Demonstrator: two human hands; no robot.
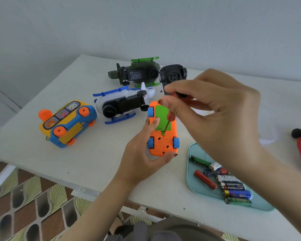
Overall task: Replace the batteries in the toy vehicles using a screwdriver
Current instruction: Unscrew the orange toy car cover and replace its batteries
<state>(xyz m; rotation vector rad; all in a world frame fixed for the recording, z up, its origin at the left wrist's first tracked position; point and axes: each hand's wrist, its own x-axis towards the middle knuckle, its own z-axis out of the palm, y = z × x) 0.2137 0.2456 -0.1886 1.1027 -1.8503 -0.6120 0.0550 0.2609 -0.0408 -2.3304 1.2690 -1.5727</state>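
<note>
Right grip [207,105] pinches the screwdriver [166,126] handle; below it the tip sits at the screw [163,134] of the orange car [163,146], held upturned in my left grip [144,159]. I'd keep the shaft square and press down while turning.

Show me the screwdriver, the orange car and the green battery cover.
screwdriver [170,117]: head view, on the red lower end of its handle.
orange car [163,148]: head view, on its underside below the speaker holes.
green battery cover [161,115]: head view, on its flat middle.
</note>
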